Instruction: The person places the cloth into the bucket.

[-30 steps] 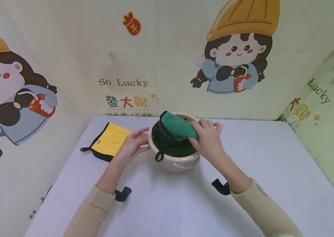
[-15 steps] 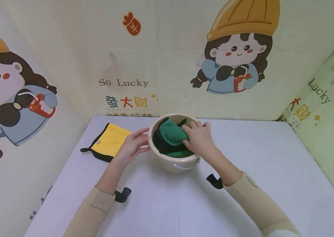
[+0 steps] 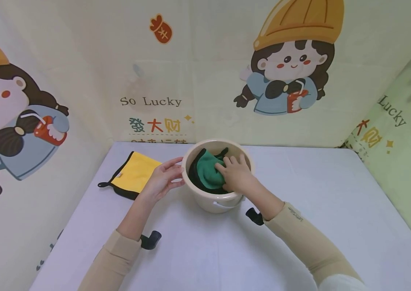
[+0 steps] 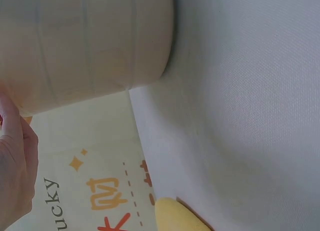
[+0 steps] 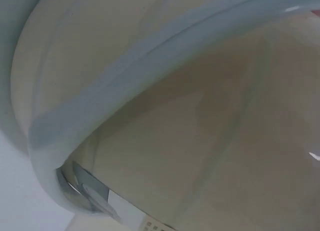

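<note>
Cartoon-print walls enclose the worktop (image 3: 336, 210), where the right hand (image 3: 236, 176) presses a green cloth (image 3: 207, 173) into the upright bucket (image 3: 215, 200), the left hand (image 3: 162, 181) flat against its left side, a yellow cloth (image 3: 134, 171) lying further left.

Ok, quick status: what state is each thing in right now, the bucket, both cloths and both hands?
bucket: upright on the table, handle down at the front.
green cloth: bunched inside the bucket, under the right hand.
yellow cloth: lying flat on the table, left of the bucket, untouched.
left hand: fingers straight, resting against the bucket's outer wall.
right hand: inside the bucket, pressing on the green cloth.
</note>
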Demonstrator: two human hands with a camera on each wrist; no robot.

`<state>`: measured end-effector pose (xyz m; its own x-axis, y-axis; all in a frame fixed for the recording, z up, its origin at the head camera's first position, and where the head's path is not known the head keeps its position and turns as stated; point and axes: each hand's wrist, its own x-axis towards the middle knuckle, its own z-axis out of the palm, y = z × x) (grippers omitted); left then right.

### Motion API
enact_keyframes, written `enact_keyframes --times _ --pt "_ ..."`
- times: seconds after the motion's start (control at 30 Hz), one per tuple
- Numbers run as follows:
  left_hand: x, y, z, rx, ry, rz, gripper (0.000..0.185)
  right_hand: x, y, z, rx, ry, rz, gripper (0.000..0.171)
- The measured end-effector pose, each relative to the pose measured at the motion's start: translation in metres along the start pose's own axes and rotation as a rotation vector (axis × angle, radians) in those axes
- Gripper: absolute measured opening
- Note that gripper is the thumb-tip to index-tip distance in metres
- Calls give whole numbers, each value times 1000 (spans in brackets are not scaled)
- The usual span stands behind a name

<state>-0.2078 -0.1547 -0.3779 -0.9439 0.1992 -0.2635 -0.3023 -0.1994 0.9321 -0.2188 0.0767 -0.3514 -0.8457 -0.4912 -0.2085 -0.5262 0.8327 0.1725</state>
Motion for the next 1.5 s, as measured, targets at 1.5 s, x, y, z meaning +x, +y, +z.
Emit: enact_keyframes --times 1.5 --pt "-3 1 1 -25 -9 1 50 -51 84 24 1382 276 381 54"
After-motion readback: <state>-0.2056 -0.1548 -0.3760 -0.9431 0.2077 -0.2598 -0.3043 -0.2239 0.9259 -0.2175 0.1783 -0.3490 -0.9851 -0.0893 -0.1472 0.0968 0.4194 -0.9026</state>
